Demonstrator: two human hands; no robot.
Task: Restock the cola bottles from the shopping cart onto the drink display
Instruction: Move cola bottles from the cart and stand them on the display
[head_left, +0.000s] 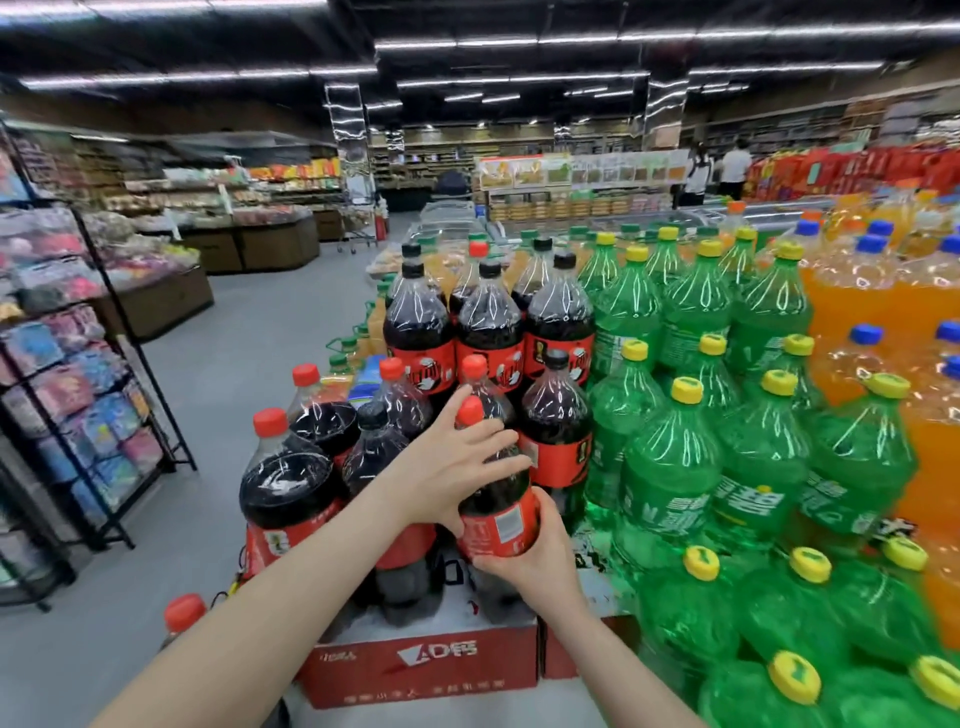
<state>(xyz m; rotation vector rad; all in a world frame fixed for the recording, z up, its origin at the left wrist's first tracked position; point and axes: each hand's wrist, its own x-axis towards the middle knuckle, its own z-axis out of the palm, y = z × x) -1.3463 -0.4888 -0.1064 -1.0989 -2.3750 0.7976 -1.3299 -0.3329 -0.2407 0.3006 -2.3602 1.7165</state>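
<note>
Left hand: left hand (451, 457) lies over the shoulder of a dark plastic cola bottle with a red cap and red label (496, 499), fingers spread across the neck area and thumb down its near side, grasping it.
Right hand: right hand (530, 558) wraps the lower part of the same bottle from below and the right, fingers curled round the red label, grasping it.
Held bottle: upright, tilted slightly, at the front of the cola group, above the red cardboard tray (421, 670) that carries the lower row.
Lower cola row: several red-capped cola bottles (288, 483) and one black-capped cola bottle (371, 452) stand just left of the held one, touching each other.
Upper cola tier: black-capped cola bottles with red labels (491, 322) stand behind and higher.
Right neighbours: green plastic soda bottles with yellow caps (675, 467) stand stacked in tiers just beside the cola; orange soda bottles with blue caps (857, 291) stand beyond them.
Bottom left: one more red cap (184, 613) shows by the left forearm; what it stands in is hidden.
Aisle: black wire rack of packaged goods (78, 364) stands on the left across the grey floor (234, 364).
</note>
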